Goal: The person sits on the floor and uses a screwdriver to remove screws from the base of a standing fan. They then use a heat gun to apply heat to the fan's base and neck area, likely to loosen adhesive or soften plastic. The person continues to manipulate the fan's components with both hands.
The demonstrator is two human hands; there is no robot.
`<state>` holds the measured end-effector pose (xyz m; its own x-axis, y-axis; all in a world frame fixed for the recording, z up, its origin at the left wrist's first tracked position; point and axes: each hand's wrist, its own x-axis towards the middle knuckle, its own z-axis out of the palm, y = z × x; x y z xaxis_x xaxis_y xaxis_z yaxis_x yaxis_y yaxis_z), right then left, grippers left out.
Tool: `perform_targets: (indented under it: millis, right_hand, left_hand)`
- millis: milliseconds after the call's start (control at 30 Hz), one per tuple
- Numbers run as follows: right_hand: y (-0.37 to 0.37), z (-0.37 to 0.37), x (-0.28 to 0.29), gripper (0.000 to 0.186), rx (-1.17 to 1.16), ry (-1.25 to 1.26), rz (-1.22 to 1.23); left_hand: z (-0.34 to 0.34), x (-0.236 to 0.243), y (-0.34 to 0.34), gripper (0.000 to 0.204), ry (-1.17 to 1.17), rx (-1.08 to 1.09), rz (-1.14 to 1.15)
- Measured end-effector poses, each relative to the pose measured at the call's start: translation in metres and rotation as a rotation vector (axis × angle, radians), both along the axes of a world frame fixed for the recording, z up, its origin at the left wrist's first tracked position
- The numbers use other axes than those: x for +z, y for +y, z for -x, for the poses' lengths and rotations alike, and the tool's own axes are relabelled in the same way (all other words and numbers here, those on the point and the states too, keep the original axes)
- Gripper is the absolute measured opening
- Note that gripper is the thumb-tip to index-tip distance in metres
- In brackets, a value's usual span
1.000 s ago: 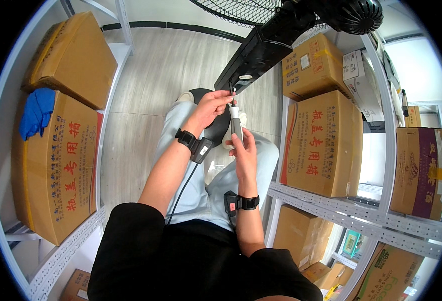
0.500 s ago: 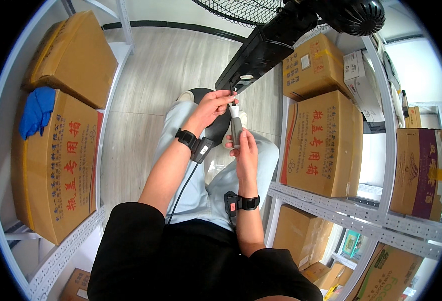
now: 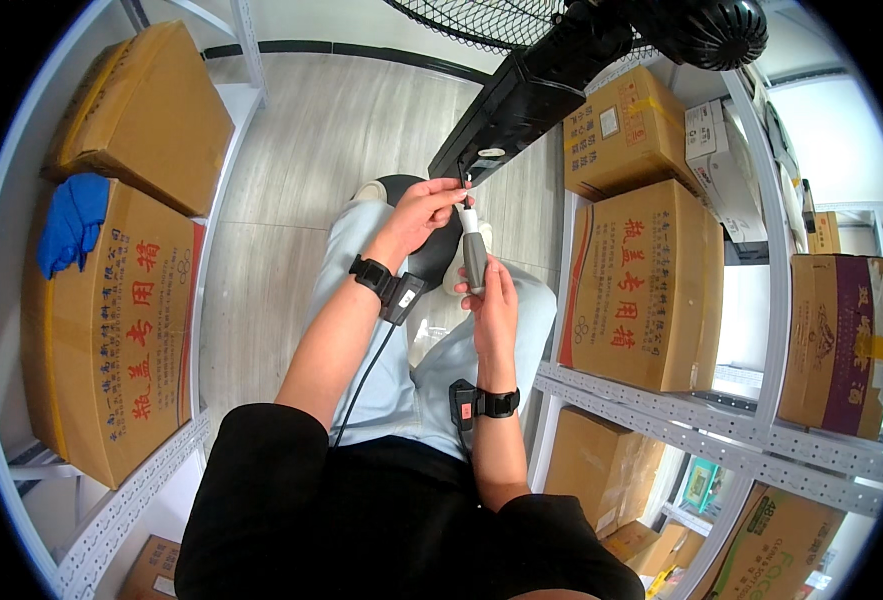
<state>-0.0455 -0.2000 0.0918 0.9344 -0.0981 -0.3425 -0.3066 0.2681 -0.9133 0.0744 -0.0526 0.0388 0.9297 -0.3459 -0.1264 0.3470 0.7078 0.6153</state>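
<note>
A black standing fan (image 3: 511, 110) is in front of me, its tall body slanting toward the upper right. Just below the lower end of that body, my left hand (image 3: 423, 218) is closed in a pinch at a thin dark shaft or cord; which one, I cannot tell. My right hand (image 3: 494, 312) grips a grey-handled tool (image 3: 475, 262) with a white collar, resembling a screwdriver. The tool points up toward the fan, its far end between the left fingertips and the fan body. The exact contact at its tip is too small to make out.
On the left shelf stand large cardboard boxes (image 3: 121, 330), a blue cloth (image 3: 73, 222) draped over one corner. More boxes (image 3: 641, 290) fill the right-hand metal shelf (image 3: 681, 415). The fan's wire cage (image 3: 476, 22) is at the top. A cable (image 3: 361, 385) runs from my left wrist.
The tool has tilted slightly, its grey handle's lower end shifting a little to the right. My left hand stays in nearly the same place by the fan.
</note>
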Motion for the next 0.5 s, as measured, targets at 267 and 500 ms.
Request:
perform_targets:
  millis: [267, 500]
  right_hand:
    - [0.001, 0.0, -0.001, 0.035, -0.037, -0.04, 0.164]
    - [-0.006, -0.005, 0.001, 0.036, -0.033, -0.046, -0.002]
  left_hand:
    - [0.001, 0.002, 0.0, 0.023, 0.001, -0.012, 0.013]
    - [0.0, 0.0, -0.001, 0.026, 0.007, 0.004, 0.02]
